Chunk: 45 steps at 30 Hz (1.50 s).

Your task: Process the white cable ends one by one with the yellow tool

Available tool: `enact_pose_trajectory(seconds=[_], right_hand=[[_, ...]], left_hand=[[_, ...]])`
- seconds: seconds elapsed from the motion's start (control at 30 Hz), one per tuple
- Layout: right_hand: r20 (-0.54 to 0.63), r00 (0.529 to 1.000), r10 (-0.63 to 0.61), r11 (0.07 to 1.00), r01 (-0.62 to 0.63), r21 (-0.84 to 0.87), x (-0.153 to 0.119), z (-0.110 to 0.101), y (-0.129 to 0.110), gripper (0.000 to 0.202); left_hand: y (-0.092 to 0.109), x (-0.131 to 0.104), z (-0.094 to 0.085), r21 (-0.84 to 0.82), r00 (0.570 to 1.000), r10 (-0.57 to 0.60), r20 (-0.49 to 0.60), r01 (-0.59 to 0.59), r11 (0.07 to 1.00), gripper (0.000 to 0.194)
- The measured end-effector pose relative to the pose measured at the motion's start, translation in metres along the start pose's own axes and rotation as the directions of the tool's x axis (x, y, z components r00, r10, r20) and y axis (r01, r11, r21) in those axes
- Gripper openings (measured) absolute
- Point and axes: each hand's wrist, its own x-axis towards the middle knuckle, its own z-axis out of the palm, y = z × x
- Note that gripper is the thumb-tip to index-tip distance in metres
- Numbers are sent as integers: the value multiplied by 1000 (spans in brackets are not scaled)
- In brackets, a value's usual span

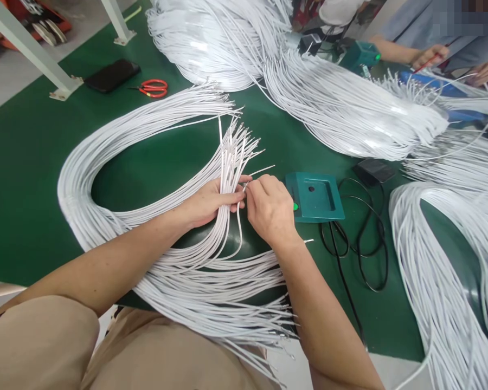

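My left hand is closed around a bunch of white wires, their stripped ends fanning upward above the thumb. One wire bends out of that bunch, and its tip lies between my two hands. My right hand is pinched at this tip, the fingertips partly hidden behind the knuckles. From the held bunch, the long wire bundle loops to the left across the table. More wire ends spread below my wrists. Just right of my right hand sits a teal device with a shallow recess and a lit green light.
Red-handled scissors and a black phone lie at the back left. Large white wire bundles cover the back and the right side. A black cable coils beside the device. Across the table, a co-worker's hand holds a red tool.
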Motion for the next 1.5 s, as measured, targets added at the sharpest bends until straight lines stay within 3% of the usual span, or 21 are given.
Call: enact_pose_trajectory(seconds=[0.07, 0.17, 0.27, 0.37, 0.57, 0.83, 0.97, 1.07, 1.23, 1.37, 1.43, 1.5], right_hand=[[26, 999, -40, 995, 42, -93, 0, -3, 5, 28], [20, 999, 38, 988, -35, -151, 0, -7, 17, 18], [99, 992, 84, 984, -67, -163, -1, -7, 27, 13], [143, 987, 73, 989, -52, -141, -1, -5, 32, 11], [112, 994, 6, 983, 15, -182, 1, -4, 34, 21], [122, 992, 23, 983, 0, -183, 2, -4, 33, 22], [10, 990, 143, 968, -138, -212, -2, -7, 36, 22], [-111, 951, 288, 901, -308, -306, -7, -4, 42, 36], [-77, 945, 319, 872, -324, -366, -9, 1, 50, 41], [-63, 966, 250, 929, -258, -265, -5, -12, 36, 39], [30, 992, 120, 988, -117, -98, -3, -20, 21, 32], [206, 974, -99, 993, 82, 90, -3, -23, 3, 27]], left_hand=[[-1, 1, -2, 42, 999, -3, -46, 5, 999, 44], [-2, 3, -4, 160, 991, 14, -131, 7, 987, 45], [-3, 5, -4, 271, 984, 29, -173, 20, 962, 45], [-5, 7, -4, 348, 980, 54, -192, 16, 937, 45], [-11, 13, -8, 442, 968, 115, -225, -3, 897, 43], [-17, 18, -10, 494, 968, 122, -221, 3, 869, 47], [-14, 17, -9, 500, 970, 119, -213, 4, 866, 45], [-11, 15, -8, 511, 971, 95, -219, 31, 859, 43], [-7, 12, -10, 465, 967, 70, -246, 54, 884, 44], [-4, 8, -12, 415, 971, 80, -224, 21, 909, 50], [-3, 8, -13, 389, 979, 79, -189, 1, 921, 48], [-2, 8, -14, 369, 985, 84, -154, -21, 929, 40]])
